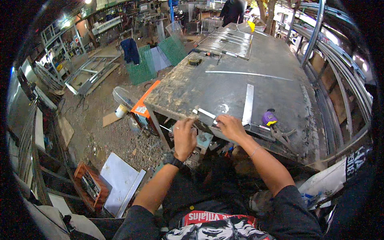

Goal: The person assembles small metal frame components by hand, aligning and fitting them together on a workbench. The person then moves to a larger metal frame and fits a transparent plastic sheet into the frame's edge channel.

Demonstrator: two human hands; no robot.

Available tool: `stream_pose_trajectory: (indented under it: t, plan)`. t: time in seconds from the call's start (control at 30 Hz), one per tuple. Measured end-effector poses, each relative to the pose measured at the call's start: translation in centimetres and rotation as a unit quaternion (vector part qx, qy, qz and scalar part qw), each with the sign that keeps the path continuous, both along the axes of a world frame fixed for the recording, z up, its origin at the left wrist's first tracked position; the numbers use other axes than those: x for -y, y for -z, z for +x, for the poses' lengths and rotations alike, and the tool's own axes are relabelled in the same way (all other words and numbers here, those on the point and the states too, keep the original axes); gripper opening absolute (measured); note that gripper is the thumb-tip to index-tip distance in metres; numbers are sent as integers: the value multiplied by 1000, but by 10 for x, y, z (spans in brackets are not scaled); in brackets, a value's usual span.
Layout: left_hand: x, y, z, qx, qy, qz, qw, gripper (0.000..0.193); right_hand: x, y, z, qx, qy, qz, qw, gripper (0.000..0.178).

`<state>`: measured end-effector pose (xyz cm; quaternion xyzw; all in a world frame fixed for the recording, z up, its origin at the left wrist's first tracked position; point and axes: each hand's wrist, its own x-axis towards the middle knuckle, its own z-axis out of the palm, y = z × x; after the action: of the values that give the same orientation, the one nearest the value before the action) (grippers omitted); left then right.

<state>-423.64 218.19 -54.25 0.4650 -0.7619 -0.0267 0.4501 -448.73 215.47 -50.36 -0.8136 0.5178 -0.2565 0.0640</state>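
At the near edge of the dark metal-topped table [276,96], my left hand [185,138] has its fingers curled together; whatever they may hold is hidden. My right hand [231,127] is closed in a pinch, with a small white piece [215,120] at its fingertips. Just beyond the hands, a short white strip [207,113] lies on the tabletop, beside a smaller white bit [195,111]. Right of my right hand rest a flat metal bar [248,105], a purple tape measure [269,118] and metal locking pliers [283,136].
A thin metal strip [248,74] crosses the tabletop, with a metal grille [230,42] farther back. Left of the table stand an orange machine [145,100] and a fan [123,98]. A person in dark clothes [232,12] is beyond the far end. Metal lengths fill the right-hand rack [344,80].
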Motion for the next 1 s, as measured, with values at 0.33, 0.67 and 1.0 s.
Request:
stream_pose_trajectory:
  t: [0.33, 0.67, 1.0]
  plan:
    - [3, 37, -24, 81, -20, 28, 996, 74, -1, -25, 20, -44, -26, 47, 998, 24]
    - [27, 38, 7, 178, -18, 13, 984, 64, 4, -11, 18, -66, -49, -8, 997, 28]
    - [23, 30, -21, 61, -81, 10, 995, 50, -27, 4, 14, -41, 9, -127, 991, 22]
